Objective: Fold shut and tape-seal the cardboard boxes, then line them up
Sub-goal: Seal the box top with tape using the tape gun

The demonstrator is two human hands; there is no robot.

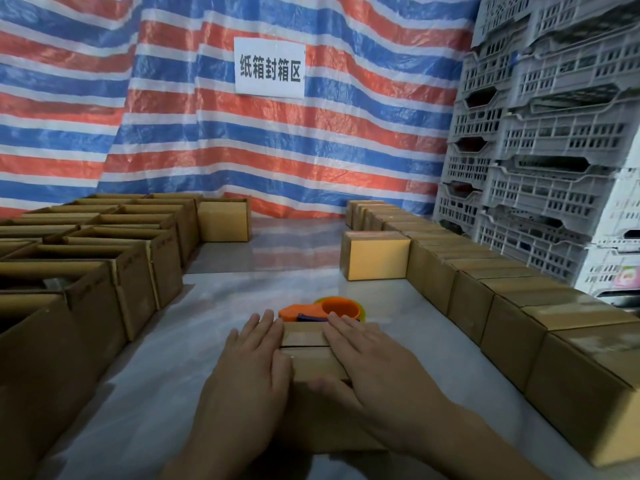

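Observation:
A small cardboard box (308,348) lies on the table right in front of me, its two top flaps folded down and meeting at a seam across the middle. My left hand (254,368) lies flat on the left part of the lid, fingers straight. My right hand (367,362) presses flat on the right part, thumb reaching inward along the near flap. Just behind the box sits an orange tape dispenser (322,310) with a green and blue body. No tape shows on the seam.
Several open-topped cardboard boxes (104,258) crowd the left side. A row of closed boxes (502,306) runs along the right edge, with one more (375,256) beside its far part. Grey plastic crates (540,150) are stacked at the right. A striped tarp hangs behind.

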